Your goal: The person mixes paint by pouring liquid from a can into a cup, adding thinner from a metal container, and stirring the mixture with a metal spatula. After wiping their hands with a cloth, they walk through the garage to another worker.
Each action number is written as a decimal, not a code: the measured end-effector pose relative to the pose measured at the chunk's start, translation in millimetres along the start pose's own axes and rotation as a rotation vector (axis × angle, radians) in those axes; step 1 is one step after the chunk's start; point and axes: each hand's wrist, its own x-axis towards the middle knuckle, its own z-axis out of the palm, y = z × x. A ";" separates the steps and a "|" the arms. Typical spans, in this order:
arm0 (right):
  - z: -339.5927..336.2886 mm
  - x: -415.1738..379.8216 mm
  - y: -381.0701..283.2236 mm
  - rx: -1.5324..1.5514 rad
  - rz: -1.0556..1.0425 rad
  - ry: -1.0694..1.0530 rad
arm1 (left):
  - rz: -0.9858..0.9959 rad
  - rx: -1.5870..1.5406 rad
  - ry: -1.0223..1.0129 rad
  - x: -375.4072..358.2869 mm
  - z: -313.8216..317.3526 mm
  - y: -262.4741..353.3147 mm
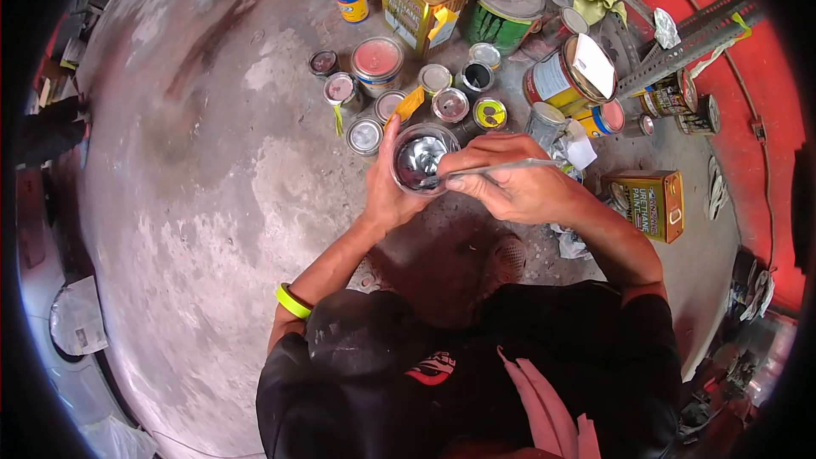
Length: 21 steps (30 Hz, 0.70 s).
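Cup gripped in left hand, stick in right hand; cans on stained floor, red wall.

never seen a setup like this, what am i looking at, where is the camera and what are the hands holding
There is no machine here, just a person using two bare hands. The one picture comes from a camera worn on the head, looking forward and down, so the dark shirt shows at the bottom and the edges look curved.

The left hand holds a clear cup with something shiny and silvery grey inside. The right hand grips a thin stick; one end reaches the cup, though how deep it goes is hard to tell.

Beyond the hands, many cans stand on the grey floor, including a large green bucket and a square yellow tin.
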 end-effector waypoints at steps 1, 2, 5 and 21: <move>-1.4 0.5 -1.3 -0.022 0.029 0.004 | 0.003 0.004 0.007 0.2 0.6 -0.2; -3.1 2.1 -2.8 -0.021 0.029 0.002 | 0.006 0.008 0.014 0.4 1.3 0.1; -3.9 5.0 -3.5 -0.131 0.079 0.050 | -0.006 0.022 0.025 1.4 2.3 5.4; 7.3 3.8 2.8 -0.025 0.101 0.192 | 0.025 -0.051 0.001 0.7 7.1 0.3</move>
